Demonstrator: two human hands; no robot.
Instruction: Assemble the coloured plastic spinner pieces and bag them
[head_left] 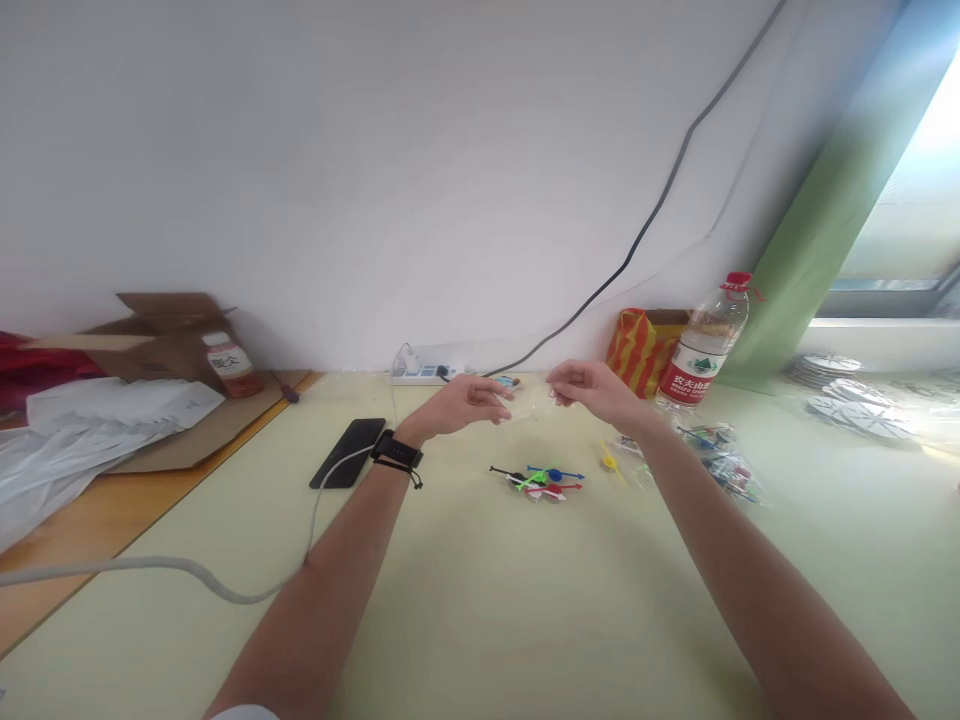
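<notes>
My left hand [469, 403] and my right hand [589, 388] are raised above the far part of the table. A thin, see-through plastic bag [529, 408] stretches between them, its outline faint. The fingertips of both hands are pinched together at its sides. Below lies a small pile of arrow-shaped plastic spinners [536, 482] in black, green, blue, red and white. To its right, a yellow spinner [610, 460] rests by itself, near my right forearm. A black watch is on my left wrist.
At left lie a black phone [348, 453], a cable [187, 565], a cardboard box [150, 335] and a small bottle [229, 365]. A power strip [424, 375] sits by the wall. Rightward stand a large water bottle [703, 345], filled clear bags [731, 470] and stacked white discs [859, 405].
</notes>
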